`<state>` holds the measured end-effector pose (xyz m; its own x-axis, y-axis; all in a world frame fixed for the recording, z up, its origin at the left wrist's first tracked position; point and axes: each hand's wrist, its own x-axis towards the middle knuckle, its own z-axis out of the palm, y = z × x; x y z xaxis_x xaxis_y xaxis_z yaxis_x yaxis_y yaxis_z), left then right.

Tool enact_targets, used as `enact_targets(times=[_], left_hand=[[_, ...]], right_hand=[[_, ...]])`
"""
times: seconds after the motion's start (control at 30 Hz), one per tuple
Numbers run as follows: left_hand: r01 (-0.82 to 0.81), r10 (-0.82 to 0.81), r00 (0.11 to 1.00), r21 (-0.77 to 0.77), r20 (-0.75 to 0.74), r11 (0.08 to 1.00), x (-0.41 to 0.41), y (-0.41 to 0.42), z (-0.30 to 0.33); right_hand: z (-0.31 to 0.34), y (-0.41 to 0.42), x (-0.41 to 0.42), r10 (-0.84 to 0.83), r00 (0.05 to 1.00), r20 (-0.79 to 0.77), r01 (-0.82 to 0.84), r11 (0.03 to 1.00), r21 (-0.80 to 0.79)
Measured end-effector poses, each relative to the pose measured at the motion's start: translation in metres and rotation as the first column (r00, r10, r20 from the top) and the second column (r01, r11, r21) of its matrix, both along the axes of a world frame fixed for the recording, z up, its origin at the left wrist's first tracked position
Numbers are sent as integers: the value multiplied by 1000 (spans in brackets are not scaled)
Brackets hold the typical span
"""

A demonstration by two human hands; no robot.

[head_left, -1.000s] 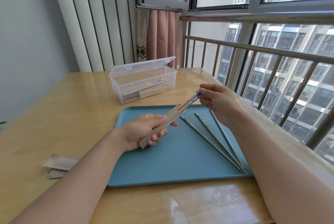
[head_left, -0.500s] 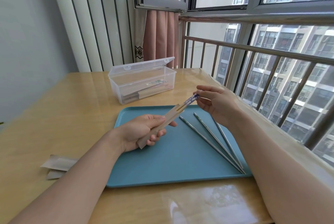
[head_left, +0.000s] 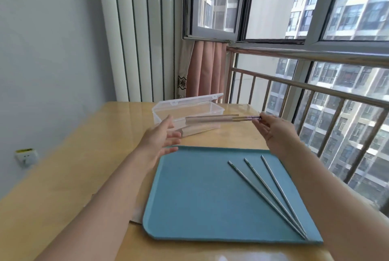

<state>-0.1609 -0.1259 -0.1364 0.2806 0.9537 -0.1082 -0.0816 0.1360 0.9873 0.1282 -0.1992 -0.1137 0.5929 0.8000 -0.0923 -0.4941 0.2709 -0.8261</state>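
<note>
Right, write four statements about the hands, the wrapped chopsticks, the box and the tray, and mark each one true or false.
1. The right hand pinches one end of the wrapped chopsticks. True.
2. The left hand grips the paper wrapper. False: its fingers are spread and it holds nothing.
3. The lid of the clear box is closed. False: the lid stands open at the back.
4. Metal chopsticks lie fanned out on the blue tray. True.
</note>
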Motion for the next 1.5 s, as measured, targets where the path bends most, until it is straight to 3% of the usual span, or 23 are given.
enact_targets(times=[0.07, 0.2, 0.37, 0.47, 0.6, 0.7, 0.77, 0.83, 0.9, 0.97, 1.03, 1.07, 1.13, 1.23, 1.33, 1.43, 1.5], left_hand=[[-65, 69, 996, 70, -53, 995, -6, 13, 7], [-29, 56, 984, 161, -169, 987, -12, 28, 3], [-21, 72, 974, 230, -214, 973, -31, 43, -6], [22, 51, 956, 245, -290, 969, -43, 47, -10], [77, 17, 931, 243, -365, 967, -54, 45, -25], [79, 17, 933, 250, -360, 965, -57, 39, -34], [122, 8, 909, 285, -416, 951, -63, 33, -34], [178, 22, 854, 331, -520, 927, -73, 30, -31], [219, 102, 769, 409, -632, 886, -93, 25, -28], [250, 164, 701, 454, -694, 855, -113, 18, -29], [218, 146, 712, 414, -687, 884, -132, 1, -39], [200, 100, 744, 363, -660, 910, -139, -7, -48], [144, 65, 816, 310, -575, 940, -145, -17, -61], [-59, 156, 909, 250, -387, 966, -142, -19, -63], [-160, 176, 965, 94, -194, 983, -140, -19, -53], [-121, 118, 992, -66, -46, 991, -140, -20, -47], [-111, 109, 994, -90, -16, 990, -139, -21, -45]], right_hand=[[14, 26, -3, -36, 999, 23, 36, 999, -17], [28, 88, -14, -6, 997, 76, 13, 995, -94], [25, 143, -24, 267, 960, 79, -246, 946, -210], [19, 161, -33, 345, 936, 73, -316, 912, -261], [14, 163, -58, 340, 916, 214, -271, 916, -295], [5, 150, -79, 242, 849, 470, -98, 946, -310], [-2, 130, -102, 203, 640, 741, 38, 955, -295], [-6, 96, -136, 361, 330, 872, -45, 929, -368], [-8, 59, -179, 567, -42, 823, -197, 803, -563], [-13, 27, -219, 612, -349, 710, -185, 698, -692], [-21, 5, -254, 573, -542, 615, -140, 660, -738], [-27, -4, -266, 571, -567, 594, -141, 642, -753], [-33, -10, -278, 571, -578, 584, -166, 618, -768], [-33, -4, -275, 621, -528, 579, -203, 570, -796], [-35, 3, -260, 734, -285, 616, -344, 522, -781], [-40, 6, -246, 802, -7, 597, -516, 508, -690], [-42, 4, -245, 795, -4, 606, -524, 515, -678]])
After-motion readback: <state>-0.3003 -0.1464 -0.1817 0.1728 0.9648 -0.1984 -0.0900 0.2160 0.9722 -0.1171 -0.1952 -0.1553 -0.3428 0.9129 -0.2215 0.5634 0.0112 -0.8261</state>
